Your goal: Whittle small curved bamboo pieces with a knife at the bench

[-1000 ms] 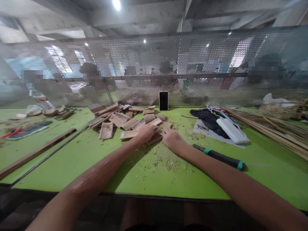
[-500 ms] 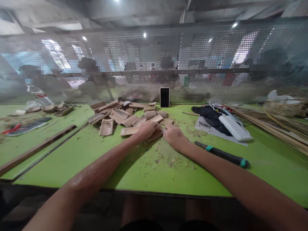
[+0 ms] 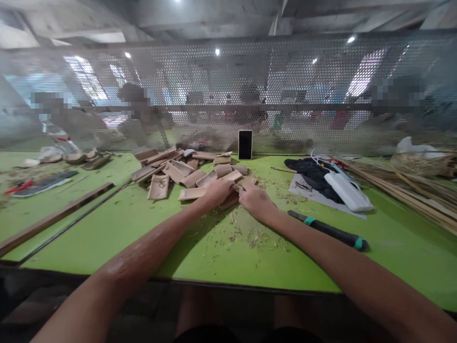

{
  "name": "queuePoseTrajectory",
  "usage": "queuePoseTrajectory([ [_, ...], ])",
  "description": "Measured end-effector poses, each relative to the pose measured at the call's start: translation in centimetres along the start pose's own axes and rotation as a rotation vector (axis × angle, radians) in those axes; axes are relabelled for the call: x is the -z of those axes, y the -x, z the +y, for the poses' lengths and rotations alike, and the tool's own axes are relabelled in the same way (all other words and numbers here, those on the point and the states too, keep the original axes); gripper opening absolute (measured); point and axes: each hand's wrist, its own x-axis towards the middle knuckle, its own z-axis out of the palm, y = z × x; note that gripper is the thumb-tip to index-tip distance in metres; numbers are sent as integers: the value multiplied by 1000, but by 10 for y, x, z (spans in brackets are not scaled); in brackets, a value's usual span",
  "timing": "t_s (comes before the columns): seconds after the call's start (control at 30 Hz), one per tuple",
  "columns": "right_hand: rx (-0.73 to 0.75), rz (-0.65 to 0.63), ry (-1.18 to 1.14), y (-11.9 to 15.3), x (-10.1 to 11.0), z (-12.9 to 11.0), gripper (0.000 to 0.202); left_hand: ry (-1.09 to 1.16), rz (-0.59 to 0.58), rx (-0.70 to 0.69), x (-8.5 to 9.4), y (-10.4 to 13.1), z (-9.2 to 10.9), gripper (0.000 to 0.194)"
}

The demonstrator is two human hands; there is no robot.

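My left hand [image 3: 220, 190] and my right hand [image 3: 255, 202] meet at the front right of a pile of split bamboo pieces [image 3: 193, 179]. Both have their fingers closed, and the fingertips come together on something small and pale that I cannot make out. Just beneath them lies a bamboo piece [image 3: 228, 202], partly covered by the hands. Bamboo shavings [image 3: 255, 238] are scattered on the green tabletop [image 3: 117, 233] in front. To the right of my right forearm rests a knife [image 3: 332, 230] with a black handle and teal bands.
A dark-screened device [image 3: 245, 145] stands upright before the perforated metal screen [image 3: 214, 76]. A white power bank-like block [image 3: 348, 191] lies on dark cloth [image 3: 310, 174] at right, near long bamboo strips [image 3: 403, 190]. A wooden bar [image 3: 57, 216] lies left. People are visible beyond the screen.
My right hand has shifted slightly left, so its fingertips now meet those of my left hand. The left hand stays nearly in place; the camera view has shifted slightly.
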Motion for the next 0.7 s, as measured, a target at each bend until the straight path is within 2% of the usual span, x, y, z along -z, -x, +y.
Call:
queuePoseTrajectory([
  [0.13, 161, -16, 5, 0, -1, 1, 24, 17, -27, 8, -1, -1, 0, 39],
  [0.27, 63, -34, -63, -2, 1, 2, 27, 1, 10, 33, -2, -2, -2, 39],
  [0.4, 111, -25, -107, -2, 4, 1, 24, -15, -26, 26, -3, -3, -2, 33],
  [0.53, -40, -15, -174, -1, 5, 1, 23, -11, 2, 49, -3, -3, -2, 34],
  [0.63, 52, -12, -186, 1, 4, 2, 21, 6, -9, 26, -3, -3, -3, 37],
  [0.7, 29, -4, -206, 1, 4, 3, 23, 2, 0, 10, -4, -3, -5, 36],
])
